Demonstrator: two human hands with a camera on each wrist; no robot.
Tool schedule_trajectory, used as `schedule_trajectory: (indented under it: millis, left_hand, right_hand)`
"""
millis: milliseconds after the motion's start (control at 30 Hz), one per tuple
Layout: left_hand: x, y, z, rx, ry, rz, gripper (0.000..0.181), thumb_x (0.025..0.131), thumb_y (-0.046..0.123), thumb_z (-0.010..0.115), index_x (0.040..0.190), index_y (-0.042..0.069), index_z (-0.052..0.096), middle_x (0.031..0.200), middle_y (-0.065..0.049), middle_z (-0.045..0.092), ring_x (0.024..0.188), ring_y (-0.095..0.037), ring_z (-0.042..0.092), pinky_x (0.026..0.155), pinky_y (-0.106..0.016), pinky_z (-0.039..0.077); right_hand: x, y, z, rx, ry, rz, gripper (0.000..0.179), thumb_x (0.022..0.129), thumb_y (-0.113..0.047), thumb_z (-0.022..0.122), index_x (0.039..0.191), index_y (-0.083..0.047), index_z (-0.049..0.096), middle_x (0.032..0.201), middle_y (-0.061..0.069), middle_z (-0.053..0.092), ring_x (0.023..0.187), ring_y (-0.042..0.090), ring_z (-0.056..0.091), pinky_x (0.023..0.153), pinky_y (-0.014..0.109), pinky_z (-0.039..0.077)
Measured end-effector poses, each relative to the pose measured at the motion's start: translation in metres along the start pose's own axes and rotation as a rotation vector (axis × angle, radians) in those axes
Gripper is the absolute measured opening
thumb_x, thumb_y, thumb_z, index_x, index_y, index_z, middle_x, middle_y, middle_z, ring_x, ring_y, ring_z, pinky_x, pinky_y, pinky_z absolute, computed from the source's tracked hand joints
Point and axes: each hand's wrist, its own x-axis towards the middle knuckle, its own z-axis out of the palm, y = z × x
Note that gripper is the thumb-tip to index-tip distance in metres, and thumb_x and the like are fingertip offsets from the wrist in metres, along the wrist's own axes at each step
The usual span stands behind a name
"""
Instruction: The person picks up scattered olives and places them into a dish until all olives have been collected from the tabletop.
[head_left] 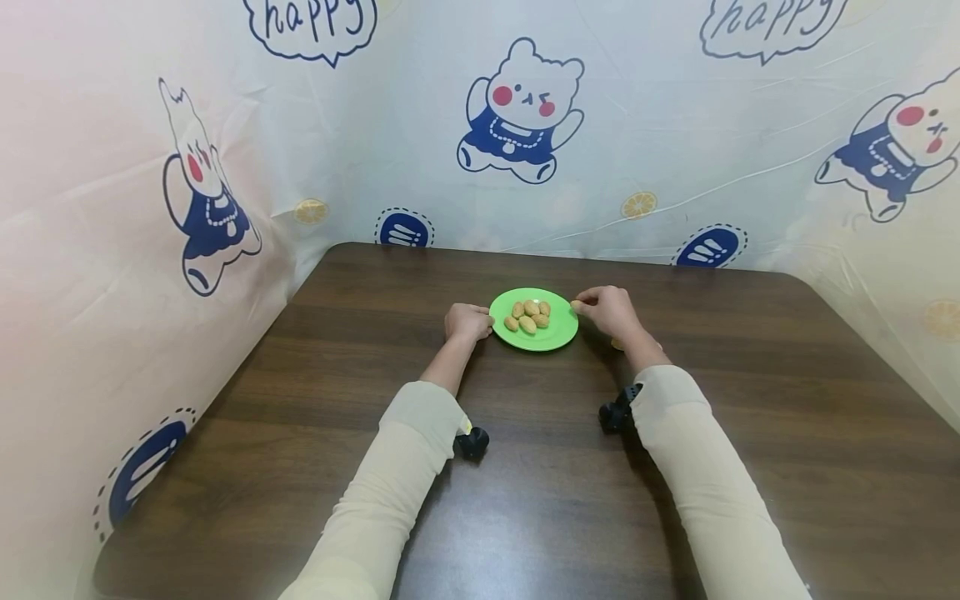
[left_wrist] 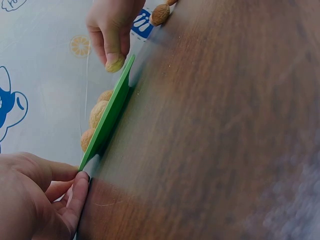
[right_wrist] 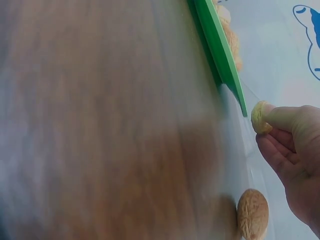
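Observation:
A round green plate [head_left: 553, 335] rests on the brown table with several walnuts [head_left: 528, 324] grouped on it. At the plate's left rim is my left hand [head_left: 468, 321], its thumb and fingers pinching the edge, as the left wrist view shows. My right hand [head_left: 611, 312] is beside the right rim and pinches one walnut [right_wrist: 259, 118] between thumb and fingers. That walnut is just outside the rim, apart from it in the right wrist view. Below the right hand lies another walnut [right_wrist: 252, 215] on the table, mostly hidden by the wrist in the head view.
The dark wooden table [head_left: 360, 350] reaches back to a curtain [head_left: 420, 125] printed with cartoon bears. Black wrist cameras hang under both sleeves, one of them the left camera [head_left: 473, 444], close above the tabletop.

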Motion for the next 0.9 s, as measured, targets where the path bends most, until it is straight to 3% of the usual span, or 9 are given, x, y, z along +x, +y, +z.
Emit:
schedule_trajectory:
  millis: [467, 900]
  left_hand:
    - [0.001, 0.0, 0.0, 0.019, 0.002, 0.0, 0.02, 0.082, 0.009, 0.069, 0.102, 0.011, 0.073, 0.081, -0.004, 0.07, 0.054, -0.005, 0.059, 0.05, -0.016, 0.051]
    - [0.001, 0.0, 0.0, 0.008, 0.001, -0.002, 0.02, 0.083, 0.008, 0.069, 0.102, 0.01, 0.073, 0.081, -0.005, 0.07, 0.053, -0.006, 0.058, 0.051, -0.016, 0.051]
  right_hand:
    - [0.006, -0.013, 0.011, -0.022, -0.025, -0.025, 0.031, 0.093, -0.024, 0.057, 0.116, -0.003, 0.064, 0.111, 0.013, 0.062, 0.102, 0.026, 0.055, 0.078, 0.037, 0.05]
    - [0.008, -0.019, 0.015, -0.062, -0.042, -0.061, 0.032, 0.092, -0.022, 0.06, 0.115, 0.0, 0.064, 0.111, 0.015, 0.062, 0.103, 0.027, 0.055, 0.08, 0.037, 0.05]
